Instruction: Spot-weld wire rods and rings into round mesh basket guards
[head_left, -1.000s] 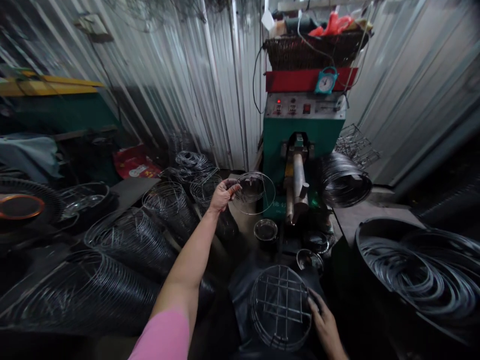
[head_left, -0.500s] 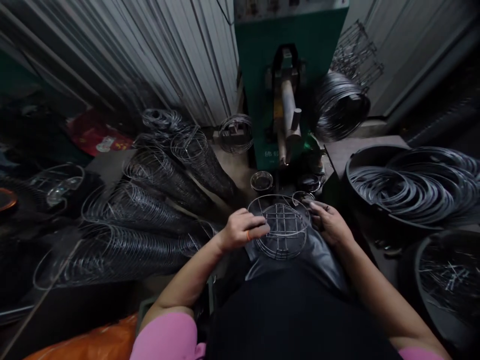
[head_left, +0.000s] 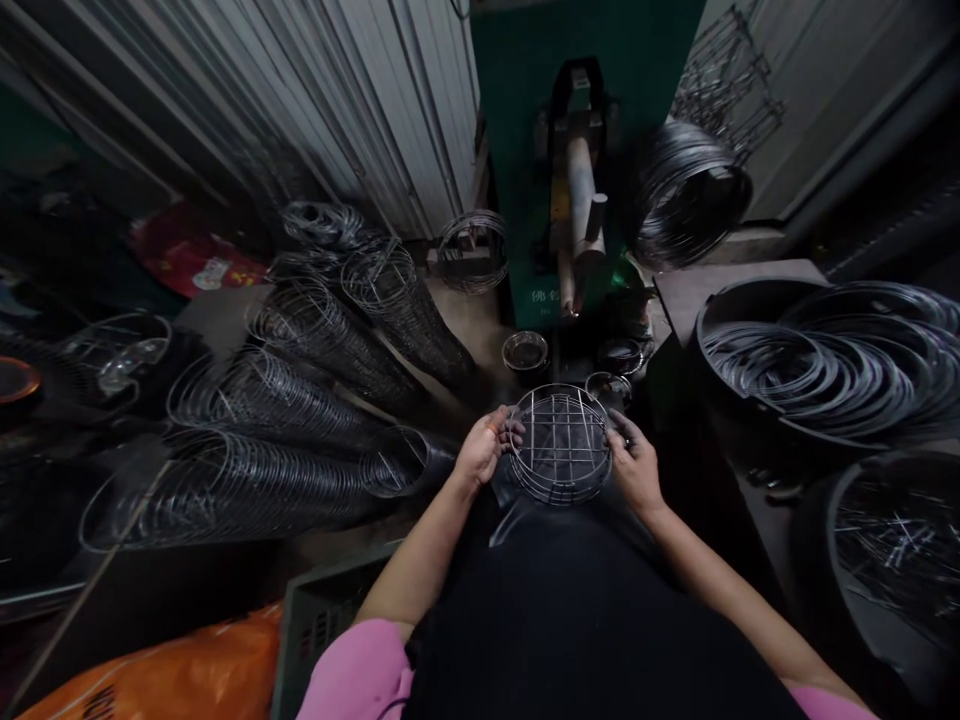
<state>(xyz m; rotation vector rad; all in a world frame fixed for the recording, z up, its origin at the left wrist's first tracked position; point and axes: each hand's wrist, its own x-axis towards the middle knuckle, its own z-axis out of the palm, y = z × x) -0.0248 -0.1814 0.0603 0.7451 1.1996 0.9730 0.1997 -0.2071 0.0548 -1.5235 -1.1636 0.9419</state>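
Observation:
A round wire rack [head_left: 561, 432], with crossed bars inside its rings, is held level between my two hands above my lap. My left hand [head_left: 486, 446] grips its left rim, fingers curled around the wire. At the right rim my right hand [head_left: 634, 460] is closed, thumb and fingers pinching the wire. Just beyond the rack stands a green machine [head_left: 517, 150] with a metal arm [head_left: 581, 200] that points down toward me. Small round containers [head_left: 525, 352] sit under the machine's tip.
Long stacks of wire rings [head_left: 262, 485] lie at left. A black tub of loose rings [head_left: 810, 380] and a tub of short wire pieces [head_left: 900, 550] stand at right. A wire coil [head_left: 690, 200] hangs beside the machine. An orange sack [head_left: 187, 665] and green crate [head_left: 330, 600] are lower left.
My right hand has moved left and taken hold of the rack's right rim. My left hand has shifted to its left side. The rack's rings now sit closer together.

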